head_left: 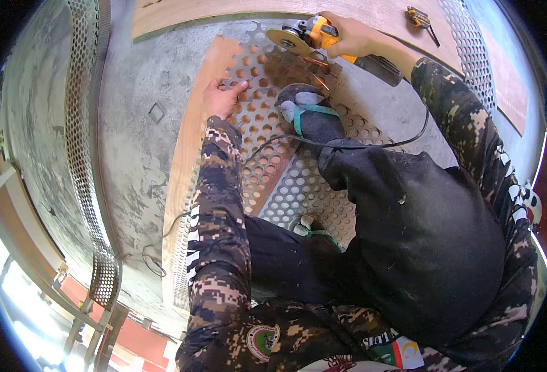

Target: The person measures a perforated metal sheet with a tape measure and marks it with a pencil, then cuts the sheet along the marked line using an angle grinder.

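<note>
My right hand [346,36] is wrapped round a yellow and black angle grinder [377,68]. The grinder's disc [287,42] is at the far edge of a perforated metal sheet [258,121], and orange sparks [320,82] fly from it toward my foot. On the sheet's left edge, my left hand [222,98] is closed, thumb on top and fingers partly hidden. My shod foot [310,115], with a green strap across it, rests on the sheet. Under the sheet lies a plywood board [189,133].
The grinder's black cord [372,146] runs across my leg and the sheet. A tape measure [418,17] lies on another plywood board [224,11] at the back. A long perforated strip [80,136] stretches along the left of the concrete floor [140,93]. More perforated metal [470,49] is at the right.
</note>
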A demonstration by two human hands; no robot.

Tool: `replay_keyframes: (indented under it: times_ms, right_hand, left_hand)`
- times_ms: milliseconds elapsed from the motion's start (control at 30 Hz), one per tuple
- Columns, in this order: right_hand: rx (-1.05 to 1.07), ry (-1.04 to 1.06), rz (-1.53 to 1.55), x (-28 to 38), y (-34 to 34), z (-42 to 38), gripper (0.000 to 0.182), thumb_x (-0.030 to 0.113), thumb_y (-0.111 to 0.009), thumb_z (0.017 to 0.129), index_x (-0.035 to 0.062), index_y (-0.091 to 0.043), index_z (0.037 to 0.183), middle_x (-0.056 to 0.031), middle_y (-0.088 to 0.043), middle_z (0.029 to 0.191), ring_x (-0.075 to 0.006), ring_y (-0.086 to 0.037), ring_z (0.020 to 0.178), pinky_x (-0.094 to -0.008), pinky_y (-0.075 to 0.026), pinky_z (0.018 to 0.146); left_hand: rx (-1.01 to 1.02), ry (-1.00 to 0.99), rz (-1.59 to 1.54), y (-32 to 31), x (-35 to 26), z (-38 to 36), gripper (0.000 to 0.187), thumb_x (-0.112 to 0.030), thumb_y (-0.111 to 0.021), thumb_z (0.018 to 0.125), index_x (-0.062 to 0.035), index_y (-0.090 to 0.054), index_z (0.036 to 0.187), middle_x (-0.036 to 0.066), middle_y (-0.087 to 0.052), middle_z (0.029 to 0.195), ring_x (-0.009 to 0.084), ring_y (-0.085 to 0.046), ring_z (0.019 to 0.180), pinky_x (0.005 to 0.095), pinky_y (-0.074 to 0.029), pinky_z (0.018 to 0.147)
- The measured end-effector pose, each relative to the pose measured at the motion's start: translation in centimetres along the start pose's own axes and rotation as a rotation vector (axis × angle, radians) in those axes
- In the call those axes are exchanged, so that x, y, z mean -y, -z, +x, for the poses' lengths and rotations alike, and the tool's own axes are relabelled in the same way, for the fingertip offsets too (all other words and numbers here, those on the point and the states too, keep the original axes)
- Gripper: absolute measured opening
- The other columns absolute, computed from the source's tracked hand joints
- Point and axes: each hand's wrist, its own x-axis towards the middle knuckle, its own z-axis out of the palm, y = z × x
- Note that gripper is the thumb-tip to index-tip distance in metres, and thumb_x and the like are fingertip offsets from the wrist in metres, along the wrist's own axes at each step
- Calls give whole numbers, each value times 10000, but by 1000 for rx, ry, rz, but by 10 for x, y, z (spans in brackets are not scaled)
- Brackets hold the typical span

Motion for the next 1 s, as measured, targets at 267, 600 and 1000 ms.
replay_keyframes:
  times_ms: [267, 600, 1000]
  right_hand:
    - [-6, 40, 13, -1, -1, 2, 898, 295, -774, 587, 88, -435, 1391, -235, -665, 1084, -389, -641, 1000, -427, -496, 878]
    - [12, 55, 9, 1, 1, 3, 835, 275, -734, 630, 98, -423, 1384, -233, -667, 1067, -401, -643, 979, -439, -496, 864]
    - [64, 20, 44, 4, 2, 8, 781, 257, -705, 671, 91, -428, 1381, -238, -677, 1061, -390, -666, 926, -434, -514, 822]
  left_hand:
    - [11, -29, -6, 0, 3, 1, 512, -159, -901, 710, 39, -632, 1098, 5, -621, 774, 81, -583, 665, 235, -477, 569]
    - [45, 30, -72, 1, -11, -9, 535, -177, -893, 726, 35, -608, 1126, 26, -637, 818, 95, -603, 667, 242, -474, 552]
    - [40, 110, -165, -1, -17, -14, 505, -141, -879, 737, 3, -596, 1130, 9, -609, 832, 107, -596, 718, 263, -472, 626]
